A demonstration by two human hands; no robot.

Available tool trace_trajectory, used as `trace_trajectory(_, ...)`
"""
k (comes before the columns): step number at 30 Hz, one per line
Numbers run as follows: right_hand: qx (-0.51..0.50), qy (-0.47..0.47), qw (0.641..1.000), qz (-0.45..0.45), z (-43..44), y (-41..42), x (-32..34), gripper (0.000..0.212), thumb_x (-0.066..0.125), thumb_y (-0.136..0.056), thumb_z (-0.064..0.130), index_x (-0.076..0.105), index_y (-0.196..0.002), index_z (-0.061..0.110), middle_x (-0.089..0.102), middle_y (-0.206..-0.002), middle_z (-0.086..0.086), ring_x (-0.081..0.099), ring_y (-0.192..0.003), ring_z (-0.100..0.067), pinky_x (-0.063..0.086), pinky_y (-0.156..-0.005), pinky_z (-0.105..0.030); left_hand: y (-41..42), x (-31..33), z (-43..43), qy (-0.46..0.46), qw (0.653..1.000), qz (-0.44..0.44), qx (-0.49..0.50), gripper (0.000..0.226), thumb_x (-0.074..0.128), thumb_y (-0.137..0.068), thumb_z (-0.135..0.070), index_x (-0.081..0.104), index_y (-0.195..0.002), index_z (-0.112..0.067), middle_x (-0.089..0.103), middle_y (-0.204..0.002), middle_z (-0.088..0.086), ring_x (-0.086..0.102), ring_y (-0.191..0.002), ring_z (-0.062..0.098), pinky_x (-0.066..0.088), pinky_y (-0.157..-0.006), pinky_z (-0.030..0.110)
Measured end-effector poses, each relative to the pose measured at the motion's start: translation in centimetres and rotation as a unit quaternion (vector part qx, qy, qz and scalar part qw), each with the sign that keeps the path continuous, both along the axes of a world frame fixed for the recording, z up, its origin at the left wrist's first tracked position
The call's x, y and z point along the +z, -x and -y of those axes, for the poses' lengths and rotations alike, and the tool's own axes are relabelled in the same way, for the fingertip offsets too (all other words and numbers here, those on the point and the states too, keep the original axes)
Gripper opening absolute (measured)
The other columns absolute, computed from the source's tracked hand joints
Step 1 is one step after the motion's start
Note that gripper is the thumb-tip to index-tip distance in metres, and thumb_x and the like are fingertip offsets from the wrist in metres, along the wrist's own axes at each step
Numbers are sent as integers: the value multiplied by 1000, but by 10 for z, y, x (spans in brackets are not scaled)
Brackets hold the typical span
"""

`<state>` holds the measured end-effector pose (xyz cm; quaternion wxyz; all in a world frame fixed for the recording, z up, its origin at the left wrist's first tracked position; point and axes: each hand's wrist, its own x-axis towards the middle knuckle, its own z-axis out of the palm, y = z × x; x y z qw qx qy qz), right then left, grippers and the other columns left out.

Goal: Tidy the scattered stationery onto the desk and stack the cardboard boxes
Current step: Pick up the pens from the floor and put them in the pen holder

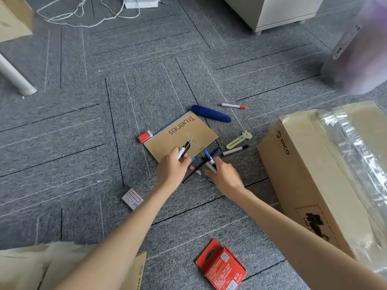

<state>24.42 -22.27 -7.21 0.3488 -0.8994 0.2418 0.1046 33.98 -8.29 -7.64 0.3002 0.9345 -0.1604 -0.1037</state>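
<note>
While a pen is gripped by the left hand, markers at frame centre are pinched by the right hand; light, stiff, smooth: best taken mid-barrel

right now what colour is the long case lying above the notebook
Dark blue; the case shows best in the head view.

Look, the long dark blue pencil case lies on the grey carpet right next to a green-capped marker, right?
Not quite. In the head view, the marker beside the long dark blue pencil case has red caps, not green. Both lie on the grey carpet.
</note>
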Motion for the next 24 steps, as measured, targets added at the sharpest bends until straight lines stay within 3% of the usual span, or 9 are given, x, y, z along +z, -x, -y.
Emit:
trace_trajectory(3, 35, 28, 998, -45, -7, -3, -2, 39, 71, -84, 33, 50, -105, 8, 66, -93, -8, 60, -76, -26, 44, -61, -33, -5, -1, -4, -9, 1000, -1, -13, 15, 65, -87, -29, 59, -85, -16, 53, -61, -12, 49, -48, 6, 25, -39, 21)
trace_trajectory(5, 37, 36, 997, -63, -7, -5, -1, 32, 69, -86, 28, 53, -102, 7, 62, -90, -7, 57, -76, -25, 43, -63, -33, -7, -3, -6, -19, 999, 3, -32, 13, 66, -86, -29, 59, -86, -18, 59, -66, -11, 50, -49, 1, 27, -39, 18)
trace_trajectory(8, 32, 25, 997, -70, 6, 0, 3, 20, 66, -88, 24, 53, -93, 10, 56, -80, -3, 54, -68, -22, 40, -55, -30, -5, -3, 1, -29, 996, -8, -80, 16, 68, -85, -30, 58, -90, -18, 65, -79, -8, 49, -49, 2, 30, -40, 14)
trace_trajectory(11, -3, 18, 996, -92, 29, 13, 5, 22, 65, -88, 25, 55, -93, 6, 59, -77, -6, 51, -60, -20, 35, -48, -29, 1, -3, 16, -51, 991, -29, -119, 22, 68, -85, -35, 57, -93, -17, 64, -83, -8, 50, -52, 2, 30, -40, 10)
trace_trajectory(14, -43, 14, 994, -103, 51, 25, 9, 25, 61, -90, 30, 55, -97, 6, 58, -77, -8, 48, -58, -21, 33, -50, -29, 7, -8, 33, -58, 988, -34, -141, 31, 69, -84, -37, 58, -102, -14, 66, -91, -5, 59, -66, 7, 42, -52, 14)
trace_trajectory(18, -93, 21, 994, -52, 60, 33, 14, 26, 55, -93, 36, 50, -96, 10, 52, -68, -3, 44, -49, -18, 32, -46, -28, 12, -11, 51, -78, 986, -49, -140, 39, 65, -88, -15, 52, -123, -4, 64, -104, 4, 54, -75, 9, 40, -67, 16)
trace_trajectory(22, -117, -4, 993, 7, 60, 37, 12, 26, 50, -94, 33, 40, -76, 18, 43, -59, -1, 41, -47, -21, 33, -46, -32, 9, -5, 63, -63, 985, -54, -154, 22, 62, -89, -19, 57, -106, -6, 61, -81, 0, 44, -49, 4, 34, -39, 12)
trace_trajectory(24, -135, -26, 990, 34, 61, 39, 12, 28, 48, -94, 33, 33, -72, 23, 42, -58, -2, 42, -45, -23, 35, -45, -35, 6, 1, 70, -52, 983, -36, -171, 13, 56, -92, -19, 51, -93, -7, 52, -68, -2, 37, -43, 6, 35, -36, 12)
